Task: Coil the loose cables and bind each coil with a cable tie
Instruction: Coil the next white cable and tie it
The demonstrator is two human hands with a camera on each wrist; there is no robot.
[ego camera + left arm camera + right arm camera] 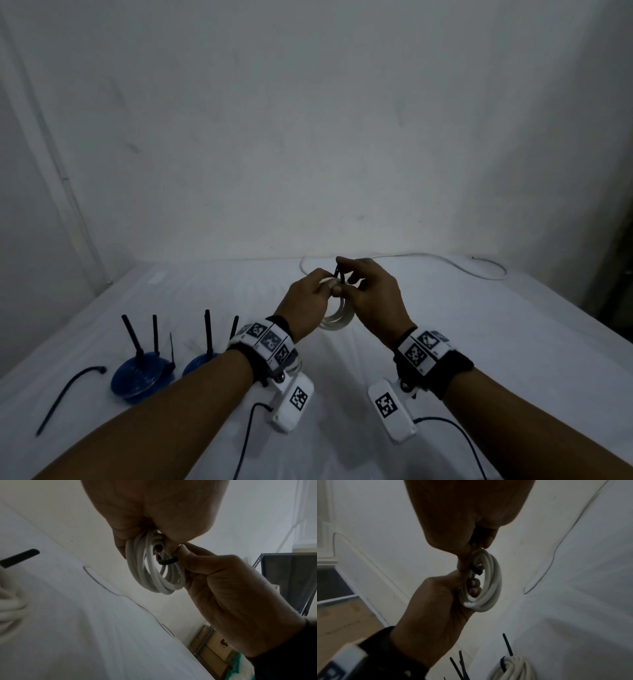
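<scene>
White sheeting [445, 342] covers the table in front of me, with a plain pale wall behind it. Above the middle of that sheet I hold a small coil of white cable [337, 317], lifted clear of the surface. My left hand [305, 305] has its fingers curled through and around the coil, gripping one side of the loops. My right hand [373, 298] meets it from the other side, thumb and fingertips pinching a black cable tie [167, 561] that wraps across the bundled strands; a short piece of the tie stands up between my fingers. Beyond my hands a loose white cable [479, 269] trails along the far edge of the table. To my left sit two blue coils [140, 375] already bound, black tie tails sticking up from them, the nearer-right one partly hidden by my left forearm. Further left a spare black tie [65, 394] lies curved on the sheet. My right wrist camera also shows a bound white coil [513, 668] lying near those blue coils.
</scene>
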